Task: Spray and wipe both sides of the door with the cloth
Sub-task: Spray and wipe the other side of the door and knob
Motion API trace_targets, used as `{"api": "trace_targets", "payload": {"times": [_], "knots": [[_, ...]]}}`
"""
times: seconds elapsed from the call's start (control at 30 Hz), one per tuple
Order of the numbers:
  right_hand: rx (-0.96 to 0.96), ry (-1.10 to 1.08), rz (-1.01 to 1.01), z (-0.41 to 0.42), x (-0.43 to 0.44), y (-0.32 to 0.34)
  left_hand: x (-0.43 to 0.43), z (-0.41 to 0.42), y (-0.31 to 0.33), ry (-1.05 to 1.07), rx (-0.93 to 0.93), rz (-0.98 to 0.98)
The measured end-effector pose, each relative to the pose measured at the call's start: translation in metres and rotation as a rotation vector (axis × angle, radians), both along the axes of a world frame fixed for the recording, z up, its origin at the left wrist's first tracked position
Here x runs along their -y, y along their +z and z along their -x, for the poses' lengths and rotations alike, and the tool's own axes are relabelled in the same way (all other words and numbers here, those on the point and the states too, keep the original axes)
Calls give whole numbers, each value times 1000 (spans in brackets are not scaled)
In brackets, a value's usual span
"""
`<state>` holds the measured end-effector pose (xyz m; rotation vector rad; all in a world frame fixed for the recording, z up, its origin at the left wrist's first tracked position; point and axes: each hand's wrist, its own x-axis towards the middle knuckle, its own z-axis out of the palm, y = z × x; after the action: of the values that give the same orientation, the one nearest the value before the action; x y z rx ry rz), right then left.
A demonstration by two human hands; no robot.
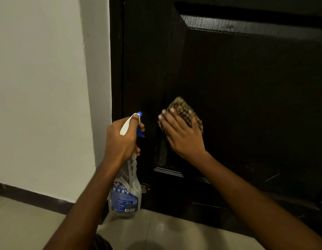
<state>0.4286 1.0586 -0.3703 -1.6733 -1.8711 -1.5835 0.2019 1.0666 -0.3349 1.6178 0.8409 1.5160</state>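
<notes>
The checked cloth (182, 107) is pressed flat against the dark door (247, 87), low on the recessed panel and close to its left edge. It is pinned there by the right hand (182, 134), whose fingers are laid out straight over the fabric, not curled round it. The spray bottle (126, 199) is gripped at the neck by the left hand (120, 138). Fingers are wrapped at the trigger, and the blue nozzle (140, 114) is aimed at the door's left stile, just beside the cloth.

Plenty could be spoiled from here. The cloth is held by flat pressure alone, so it could be lost on a fast stroke and dropped to the floor (30, 222). The nozzle is very near the right hand's fingertips, so if the trigger is squeezed now, the hand may well be wetted instead of the wood. The white wall (39, 87) is close to the spray line, and overspray could be left there as marks. If too much liquid is applied, runs down the glossy paint are likely, and a slippery patch could form on the tiles.

The moulding (167, 171) below the hand is a place where grime could easily be missed by a flat pad. Only this face of the door is shown; the state of the other side cannot be told.
</notes>
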Motion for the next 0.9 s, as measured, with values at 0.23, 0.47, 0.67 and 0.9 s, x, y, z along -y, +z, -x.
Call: {"api": "trace_targets", "payload": {"times": [0.23, 0.47, 0.67, 0.9], "knots": [[114, 88, 202, -23, 20, -55, 1, 1, -19, -74, -36, 83], [-219, 5, -148, -37, 35, -17, -4, -17, -48, -146, -201, 50], [-404, 82, -203, -21, 26, -22, -17, -24, -73, -168, -327, 121], [-523, 33, -293, 22, -9, -44, -28, -15, -95, -104, -246, 130]]}}
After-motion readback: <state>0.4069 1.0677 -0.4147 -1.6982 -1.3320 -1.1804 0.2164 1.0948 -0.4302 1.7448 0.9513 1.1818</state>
